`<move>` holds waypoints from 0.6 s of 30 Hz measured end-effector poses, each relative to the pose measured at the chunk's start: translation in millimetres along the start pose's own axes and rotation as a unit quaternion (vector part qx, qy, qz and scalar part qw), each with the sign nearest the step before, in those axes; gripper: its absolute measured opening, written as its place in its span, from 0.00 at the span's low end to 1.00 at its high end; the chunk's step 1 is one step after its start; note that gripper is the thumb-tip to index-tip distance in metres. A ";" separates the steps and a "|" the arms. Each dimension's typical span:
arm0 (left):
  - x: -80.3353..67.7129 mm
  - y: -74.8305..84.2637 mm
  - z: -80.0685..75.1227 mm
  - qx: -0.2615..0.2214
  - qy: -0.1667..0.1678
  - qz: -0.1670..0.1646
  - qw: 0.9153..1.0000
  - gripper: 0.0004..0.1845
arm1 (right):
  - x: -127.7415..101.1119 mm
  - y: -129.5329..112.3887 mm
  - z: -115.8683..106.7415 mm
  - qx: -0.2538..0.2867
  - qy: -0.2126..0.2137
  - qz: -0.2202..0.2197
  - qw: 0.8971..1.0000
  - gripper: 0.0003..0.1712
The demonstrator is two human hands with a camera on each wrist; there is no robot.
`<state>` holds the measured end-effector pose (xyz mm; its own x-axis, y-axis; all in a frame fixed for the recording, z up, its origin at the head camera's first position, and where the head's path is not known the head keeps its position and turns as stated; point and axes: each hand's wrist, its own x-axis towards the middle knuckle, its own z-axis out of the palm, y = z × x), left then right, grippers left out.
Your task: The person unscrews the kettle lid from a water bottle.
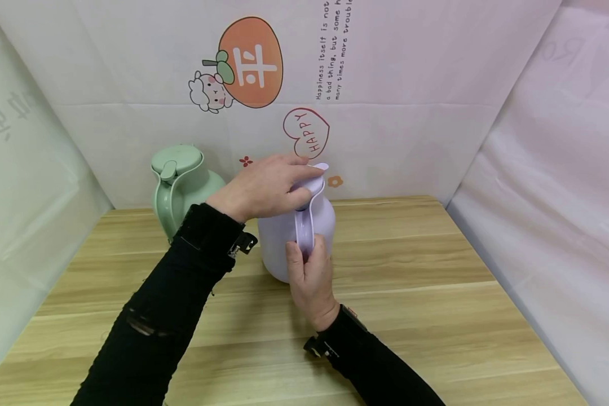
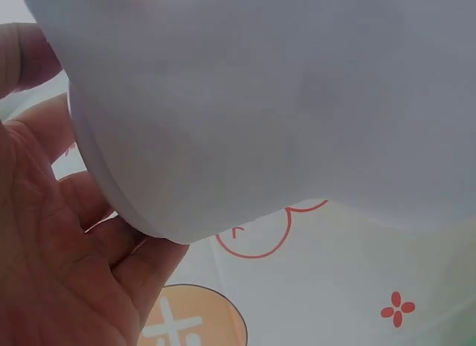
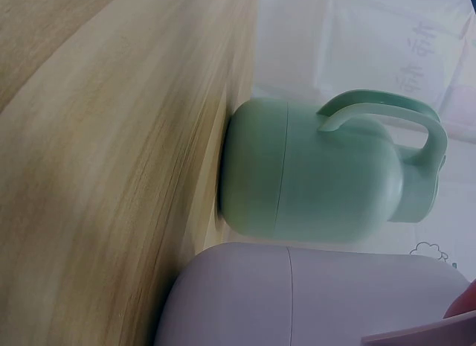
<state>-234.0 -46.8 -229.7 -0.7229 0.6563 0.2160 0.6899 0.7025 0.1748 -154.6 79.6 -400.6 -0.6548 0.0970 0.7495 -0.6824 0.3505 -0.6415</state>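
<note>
A lavender thermos jug [image 1: 276, 245] stands upright on the table, its handle turned toward me. My left hand [image 1: 264, 189] lies over the top of it, fingers and thumb spread around the lid [image 1: 312, 186]. From the left wrist, the fingers [image 2: 149, 268] bend round the edge of the jug's pale top [image 2: 223, 130]. Lower down, my right hand [image 1: 312, 282] grips the handle [image 1: 304, 225], its thumb on the near side. Only a fingertip of that hand shows in the right wrist view, beside the jug's body [image 3: 230, 301].
Left of the lavender jug stands a green thermos jug [image 1: 180, 160] with its lid on, partly hidden by my left arm. The wooden table [image 1: 396, 316] ends at a printed white cloth [image 1: 411, 113] behind, and white cloth hangs at both sides.
</note>
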 end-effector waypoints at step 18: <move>-1.0 0.5 -0.9 0.003 -0.007 -0.008 1.000 0.27 | -0.9 0.9 0.7 -0.009 0.008 0.005 1.000 0.26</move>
<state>-232.9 -47.4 -229.0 -0.7338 0.6492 0.2004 0.6786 0.7142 0.1715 -154.9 79.2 -402.0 -0.6564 0.1157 0.7455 -0.6695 0.3660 -0.6464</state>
